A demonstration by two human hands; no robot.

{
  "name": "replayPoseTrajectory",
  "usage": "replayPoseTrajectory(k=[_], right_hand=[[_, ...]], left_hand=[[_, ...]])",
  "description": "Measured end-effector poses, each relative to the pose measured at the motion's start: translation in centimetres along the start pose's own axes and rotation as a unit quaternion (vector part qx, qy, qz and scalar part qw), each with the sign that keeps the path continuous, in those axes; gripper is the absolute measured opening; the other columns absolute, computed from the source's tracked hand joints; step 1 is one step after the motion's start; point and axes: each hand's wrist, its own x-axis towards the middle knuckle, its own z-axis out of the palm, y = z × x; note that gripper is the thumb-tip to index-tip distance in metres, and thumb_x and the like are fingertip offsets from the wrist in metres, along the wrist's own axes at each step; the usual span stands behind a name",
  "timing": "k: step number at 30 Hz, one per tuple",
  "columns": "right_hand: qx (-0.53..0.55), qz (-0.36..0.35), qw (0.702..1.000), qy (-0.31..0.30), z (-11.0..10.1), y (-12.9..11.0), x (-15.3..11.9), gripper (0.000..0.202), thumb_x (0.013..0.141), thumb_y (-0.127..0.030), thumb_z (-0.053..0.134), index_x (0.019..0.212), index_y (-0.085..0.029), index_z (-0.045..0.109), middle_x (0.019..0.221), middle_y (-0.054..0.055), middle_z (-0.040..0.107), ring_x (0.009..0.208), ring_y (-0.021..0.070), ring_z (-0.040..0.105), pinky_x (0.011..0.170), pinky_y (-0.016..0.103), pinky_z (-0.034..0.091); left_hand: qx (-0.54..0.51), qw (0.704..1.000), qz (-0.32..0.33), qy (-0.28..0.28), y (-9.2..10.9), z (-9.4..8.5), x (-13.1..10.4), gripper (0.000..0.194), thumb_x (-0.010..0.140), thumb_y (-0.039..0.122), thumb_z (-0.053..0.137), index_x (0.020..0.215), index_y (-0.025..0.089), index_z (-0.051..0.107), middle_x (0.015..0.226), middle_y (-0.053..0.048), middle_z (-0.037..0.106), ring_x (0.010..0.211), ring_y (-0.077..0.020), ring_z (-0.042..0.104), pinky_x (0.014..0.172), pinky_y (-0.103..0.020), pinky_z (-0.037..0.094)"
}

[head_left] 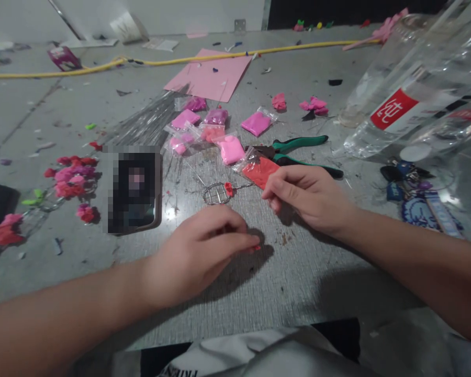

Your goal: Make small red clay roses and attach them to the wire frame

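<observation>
My left hand rests on the grey table with its fingertips pinched on a tiny red bit of clay. My right hand grips the corner of a small clear bag of red clay. Just beyond my hands lies a small wire frame with a red clay piece on it. Several bags of pink clay lie behind it, and green-handled pliers lie next to the red bag.
A phone lies at the left, with clay flowers beyond it. A pink paper sheet and a yellow cord sit farther back. A clear plastic bottle and keys are at the right.
</observation>
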Motion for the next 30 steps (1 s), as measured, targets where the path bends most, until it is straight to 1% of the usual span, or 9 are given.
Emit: replayPoseTrajectory(k=[5, 11, 14, 17, 20, 23, 25, 28, 30], right_hand=[[-0.077, 0.024, 0.997, -0.002, 0.1, 0.3, 0.2, 0.028, 0.097, -0.039, 0.067, 0.078, -0.018, 0.066, 0.061, -0.002, 0.060, 0.052, 0.0089, 0.049, 0.048, 0.023, 0.037], [-0.142, 0.010, 0.989, -0.027, 0.0, 0.5, 0.0, 0.030, 0.098, -0.039, 0.064, 0.078, -0.017, 0.066, 0.065, -0.001, 0.061, 0.055, 0.0097, 0.050, 0.050, 0.024, 0.038], [-0.153, 0.007, 0.988, -0.032, 0.1, 0.5, 0.1, 0.029, 0.098, -0.039, 0.064, 0.078, -0.017, 0.066, 0.066, -0.001, 0.062, 0.056, 0.0100, 0.051, 0.052, 0.024, 0.039], [-0.154, 0.009, 0.987, -0.032, 0.3, 0.4, 0.1, 0.030, 0.097, -0.040, 0.064, 0.079, -0.016, 0.066, 0.065, -0.001, 0.061, 0.056, 0.0100, 0.051, 0.051, 0.024, 0.039], [-0.171, -0.002, 0.985, -0.031, 0.4, 0.4, 0.1, 0.030, 0.097, -0.039, 0.063, 0.078, -0.016, 0.066, 0.065, -0.001, 0.060, 0.056, 0.0098, 0.050, 0.052, 0.024, 0.038], [-0.192, -0.018, 0.981, -0.036, 0.3, 0.3, 0.0, 0.031, 0.098, -0.039, 0.062, 0.077, -0.016, 0.066, 0.064, -0.002, 0.060, 0.056, 0.0100, 0.050, 0.052, 0.025, 0.038], [-0.215, -0.033, 0.975, -0.039, 0.2, 0.2, -0.1, 0.029, 0.099, -0.038, 0.062, 0.079, -0.016, 0.067, 0.066, -0.001, 0.061, 0.058, 0.0109, 0.052, 0.054, 0.025, 0.039], [-0.263, -0.107, 0.957, -0.051, 0.3, 0.1, -0.3, 0.017, 0.098, -0.032, 0.064, 0.092, -0.018, 0.071, 0.076, 0.001, 0.067, 0.067, 0.0128, 0.057, 0.061, 0.025, 0.043], [-0.287, -0.171, 0.940, -0.067, 0.5, 0.1, -0.5, 0.013, 0.099, -0.028, 0.064, 0.101, -0.017, 0.072, 0.084, 0.003, 0.069, 0.074, 0.0137, 0.059, 0.068, 0.026, 0.046]], left_hand=[[0.112, 0.987, -0.074, -0.084, -0.2, 1.0, -1.3, 0.017, 0.101, 0.022, 0.060, 0.113, 0.028, 0.070, 0.107, -0.001, 0.071, 0.091, -0.0186, 0.067, 0.079, -0.030, 0.053], [0.220, 0.958, 0.041, -0.180, 0.4, -0.2, -0.4, 0.029, 0.107, 0.018, 0.043, 0.122, 0.018, 0.068, 0.115, -0.007, 0.069, 0.098, -0.0212, 0.065, 0.085, -0.034, 0.057], [0.296, 0.947, 0.040, -0.122, 0.7, -1.2, 0.2, 0.034, 0.108, 0.019, 0.037, 0.113, 0.015, 0.070, 0.109, -0.010, 0.069, 0.096, -0.0236, 0.065, 0.083, -0.037, 0.058], [0.393, 0.918, 0.012, -0.053, 0.3, -1.8, 0.4, 0.030, 0.103, 0.018, 0.045, 0.115, 0.008, 0.070, 0.115, -0.018, 0.066, 0.099, -0.0303, 0.063, 0.085, -0.046, 0.059], [0.423, 0.904, -0.024, -0.062, -0.5, -1.8, 0.4, 0.024, 0.099, 0.020, 0.052, 0.106, 0.009, 0.073, 0.106, -0.018, 0.066, 0.094, -0.0315, 0.063, 0.083, -0.049, 0.059], [0.400, 0.913, -0.039, -0.067, -1.1, -1.6, 0.2, 0.022, 0.097, 0.016, 0.052, 0.102, 0.011, 0.073, 0.105, -0.017, 0.067, 0.094, -0.0324, 0.064, 0.081, -0.049, 0.059], [0.342, 0.938, -0.038, -0.034, -1.1, -1.5, 0.2, 0.021, 0.098, 0.017, 0.053, 0.103, 0.013, 0.073, 0.108, -0.017, 0.069, 0.098, -0.0319, 0.066, 0.084, -0.048, 0.059], [0.175, 0.981, -0.077, 0.016, -0.7, -1.1, 0.3, 0.017, 0.100, 0.023, 0.058, 0.105, 0.017, 0.072, 0.104, -0.010, 0.075, 0.093, -0.0235, 0.071, 0.083, -0.037, 0.059], [0.047, 0.988, -0.149, 0.021, -0.2, -0.7, 0.6, 0.015, 0.100, 0.029, 0.062, 0.106, 0.020, 0.073, 0.095, -0.004, 0.079, 0.081, -0.0178, 0.073, 0.073, -0.029, 0.058]])
